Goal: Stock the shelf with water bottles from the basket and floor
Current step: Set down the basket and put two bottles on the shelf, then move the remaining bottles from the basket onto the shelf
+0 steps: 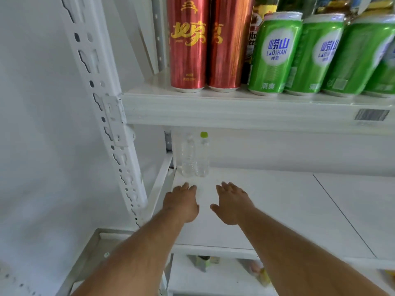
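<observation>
Two clear water bottles (pixel 195 157) upright, apparently touching, shelf (pixel 267 210) back-left corner.

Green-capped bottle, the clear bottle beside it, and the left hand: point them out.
green-capped bottle (pixel 202 159): head view, on its clear body below the cap.
clear bottle (pixel 188 157): head view, mid-body.
left hand (pixel 181 202): head view, back of the hand.

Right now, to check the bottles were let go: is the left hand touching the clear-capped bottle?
Apart. The head view shows bare shelf between the left hand fingertips and the clear-capped bottle.
</observation>
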The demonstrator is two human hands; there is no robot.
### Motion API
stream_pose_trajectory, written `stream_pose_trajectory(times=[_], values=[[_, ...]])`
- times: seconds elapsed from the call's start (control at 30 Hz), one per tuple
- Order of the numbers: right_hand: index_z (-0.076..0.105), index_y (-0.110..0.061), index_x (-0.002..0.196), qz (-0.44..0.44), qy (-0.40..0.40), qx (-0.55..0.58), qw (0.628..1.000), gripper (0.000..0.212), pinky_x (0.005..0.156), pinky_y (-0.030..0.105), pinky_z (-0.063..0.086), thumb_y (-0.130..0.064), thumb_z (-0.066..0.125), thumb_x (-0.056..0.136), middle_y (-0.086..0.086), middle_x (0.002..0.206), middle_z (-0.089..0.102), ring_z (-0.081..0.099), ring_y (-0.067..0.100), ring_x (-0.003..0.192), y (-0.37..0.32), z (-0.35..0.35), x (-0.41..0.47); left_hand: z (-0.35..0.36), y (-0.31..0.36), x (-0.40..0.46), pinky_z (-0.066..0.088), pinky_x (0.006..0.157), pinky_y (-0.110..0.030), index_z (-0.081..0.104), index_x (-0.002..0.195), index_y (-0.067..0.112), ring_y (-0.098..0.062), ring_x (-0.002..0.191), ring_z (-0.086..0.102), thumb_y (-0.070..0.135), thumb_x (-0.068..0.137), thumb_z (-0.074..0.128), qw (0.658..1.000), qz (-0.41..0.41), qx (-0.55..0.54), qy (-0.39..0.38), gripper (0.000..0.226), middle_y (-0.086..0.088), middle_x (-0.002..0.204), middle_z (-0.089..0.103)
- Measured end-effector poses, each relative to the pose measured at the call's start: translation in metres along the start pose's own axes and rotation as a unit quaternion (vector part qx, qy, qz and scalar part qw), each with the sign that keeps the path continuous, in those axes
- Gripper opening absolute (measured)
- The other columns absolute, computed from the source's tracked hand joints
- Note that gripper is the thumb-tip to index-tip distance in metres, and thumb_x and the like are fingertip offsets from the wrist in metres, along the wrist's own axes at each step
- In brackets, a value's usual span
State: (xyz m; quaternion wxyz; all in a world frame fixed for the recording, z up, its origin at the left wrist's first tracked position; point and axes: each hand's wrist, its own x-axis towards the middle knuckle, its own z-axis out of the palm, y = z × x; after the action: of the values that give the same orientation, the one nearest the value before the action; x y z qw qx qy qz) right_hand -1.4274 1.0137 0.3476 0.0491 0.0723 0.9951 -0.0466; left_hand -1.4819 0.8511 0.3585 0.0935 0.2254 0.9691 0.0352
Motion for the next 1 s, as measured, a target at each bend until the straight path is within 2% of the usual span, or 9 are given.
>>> stream_pose_trajectory(times=[0.2,0.43,0.53,0.63,0.77,0.9,1.0], values=[[0.021,-0.012,0.154,-0.004,-0.028,-0.005,1.0,0.078,0.12,0.045,0.019,-0.058,0.042,0.095,0.009,0.164,0.016,0.014,0.027,0.151,0.011,0.018,-0.062,0.01,0.022,-0.05,0.031,0.113,-0.042,0.018,0.155,0.025,-0.026,0.143,0.029,0.038,0.094,0.046,0.999,-0.018,0.006,-0.028,0.068,-0.001,0.162,0.02],[0.032,-0.011,0.149,-0.029,-0.039,0.048,0.998,0.071,0.113,0.044,0.032,-0.054,0.047,0.094,0.009,0.155,0.034,0.029,0.029,0.143,0.033,0.037,-0.135,0.043,0.063,-0.11,0.036,0.108,-0.042,0.02,0.154,0.027,-0.028,0.138,0.035,0.037,0.092,0.048,0.997,-0.044,-0.003,-0.055,0.068,0.002,0.16,0.025],[0.034,-0.01,0.147,-0.047,-0.052,0.066,0.995,0.07,0.11,0.046,0.036,-0.054,0.047,0.094,0.01,0.153,0.037,0.035,0.031,0.139,0.044,0.06,-0.165,0.072,0.076,-0.134,0.039,0.107,-0.043,0.027,0.152,0.027,-0.027,0.136,0.039,0.039,0.092,0.049,0.997,-0.049,-0.016,-0.059,0.065,0.003,0.157,0.032],[0.031,-0.01,0.149,-0.058,-0.075,0.053,0.994,0.071,0.11,0.048,0.036,-0.054,0.045,0.095,0.009,0.156,0.035,0.035,0.031,0.14,0.053,0.087,-0.191,0.106,0.088,-0.156,0.045,0.098,-0.042,0.039,0.144,0.028,-0.028,0.129,0.047,0.041,0.09,0.052,0.997,-0.043,-0.039,-0.057,0.057,-0.002,0.147,0.045],[0.035,-0.011,0.145,-0.059,-0.106,0.067,0.99,0.066,0.106,0.046,0.039,-0.054,0.044,0.096,0.009,0.15,0.041,0.041,0.032,0.133,0.063,0.131,-0.22,0.159,0.096,-0.178,0.045,0.101,-0.042,0.037,0.146,0.029,-0.025,0.131,0.046,0.046,0.089,0.053,0.991,-0.046,-0.058,-0.112,0.061,0.001,0.149,0.043],[0.034,-0.012,0.146,-0.018,-0.16,0.102,0.982,0.064,0.107,0.044,0.039,-0.051,0.046,0.096,0.008,0.15,0.041,0.041,0.03,0.133,0.073,0.177,-0.236,0.214,0.09,-0.188,0.045,0.102,-0.043,0.039,0.144,0.028,-0.027,0.128,0.049,0.047,0.088,0.054,0.978,-0.067,-0.092,-0.175,0.061,-0.002,0.146,0.046],[0.029,-0.013,0.15,0.025,-0.208,0.119,0.971,0.068,0.109,0.043,0.038,-0.053,0.044,0.097,0.007,0.153,0.038,0.04,0.03,0.135,0.076,0.214,-0.242,0.259,0.08,-0.19,0.043,0.104,-0.04,0.033,0.149,0.026,-0.027,0.131,0.049,0.047,0.09,0.052,0.958,-0.099,-0.138,-0.23,0.066,-0.004,0.153,0.039]])
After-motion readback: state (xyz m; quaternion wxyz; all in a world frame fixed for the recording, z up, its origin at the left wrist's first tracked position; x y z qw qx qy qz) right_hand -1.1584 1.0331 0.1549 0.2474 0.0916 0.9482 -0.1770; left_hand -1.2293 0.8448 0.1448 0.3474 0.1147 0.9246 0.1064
